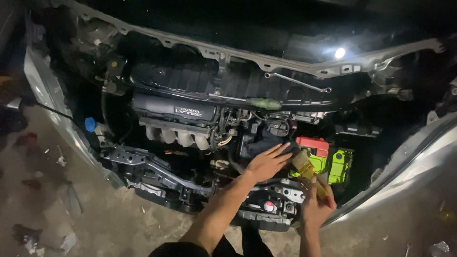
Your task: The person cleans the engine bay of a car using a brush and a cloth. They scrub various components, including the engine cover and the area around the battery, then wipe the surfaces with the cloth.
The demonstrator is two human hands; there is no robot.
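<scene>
The right hand (315, 202) has its fingers curled tight round the base of a yellow bottle (307, 170), holding it tilted so its neck slants up and left, down towards a dark part (266, 140) in the engine bay; the slant looks meant to bring the mouth low over that spot. The left hand (267, 162) lies flat, fingers spread and stretched out, gripping nothing, pressed on the dark part just beside the bottle's neck, as if to steady or guide it there. Right of the bottle sits a battery (320, 151) with a red top and green sides, close behind the right hand. Left of the hands is the engine cover (173, 112) with its pale intake pipes (176, 138) beneath. A long spanner (297, 82) rests on the black panel at the back, under the grey crossbar (266, 61), and a blue cap (90, 124) shows at the left edge of the bay. A small bright lamp (339, 53) lights the work from the far side
</scene>
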